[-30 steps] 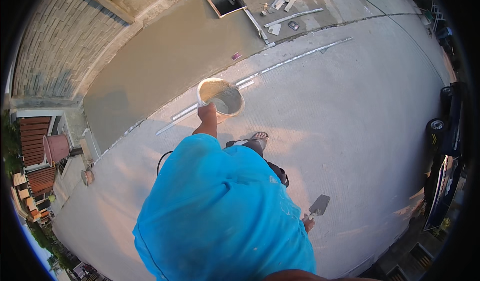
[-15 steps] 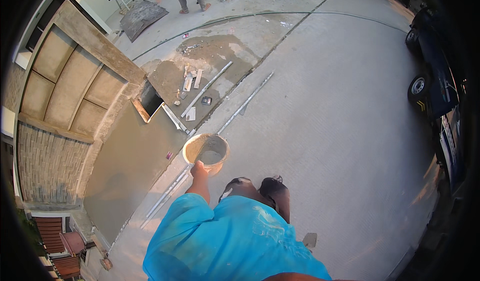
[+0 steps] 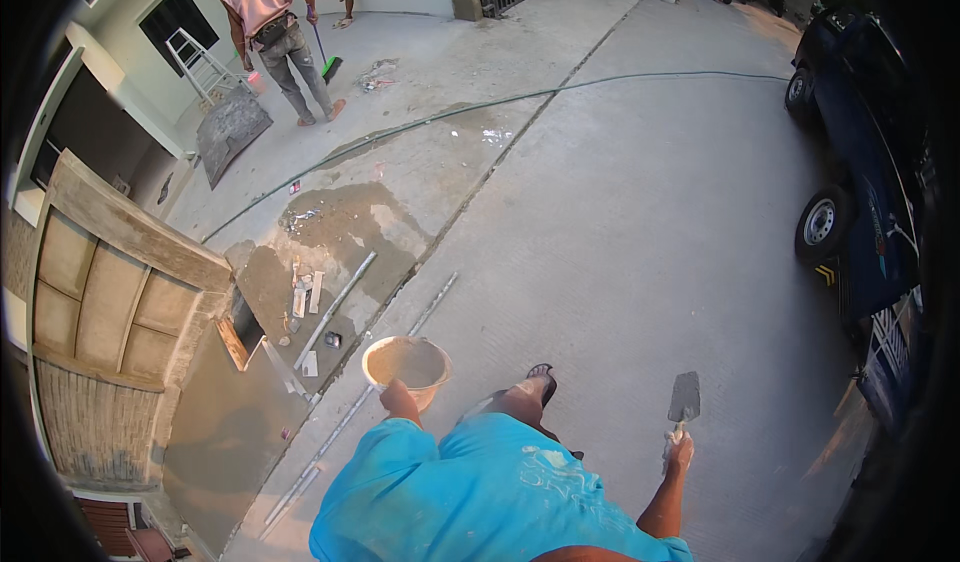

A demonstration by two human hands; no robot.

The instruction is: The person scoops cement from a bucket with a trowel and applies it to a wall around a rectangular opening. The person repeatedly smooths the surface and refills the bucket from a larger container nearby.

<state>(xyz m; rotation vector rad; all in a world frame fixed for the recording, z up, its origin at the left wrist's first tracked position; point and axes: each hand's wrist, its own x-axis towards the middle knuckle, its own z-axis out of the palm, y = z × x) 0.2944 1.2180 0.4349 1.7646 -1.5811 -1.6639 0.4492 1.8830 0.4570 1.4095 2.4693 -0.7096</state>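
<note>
My left hand (image 3: 400, 403) is closed on the near rim of a pale orange bucket (image 3: 428, 395), which hangs in front of my left side. Grey residue coats the inside of the bucket; how much it holds I cannot tell. Out to my right, my right hand (image 3: 679, 450) grips the handle of a trowel (image 3: 685, 396). The trowel's flat blade is smeared grey and points away from me.
Wet smooth cement (image 3: 215, 462) lies left, beside a panelled wall (image 3: 100, 292). Long metal bars (image 3: 340, 307) and scraps lie on the ground. A green hose (image 3: 430, 119) crosses ahead. A dark blue truck (image 3: 850, 192) stands right. Another person (image 3: 275, 22) holds a green broom (image 3: 331, 68).
The view has moved forward and tilted up, showing more of the people ahead. My right hand with the trowel has swung out to the right. The bucket stays in my left hand.
</note>
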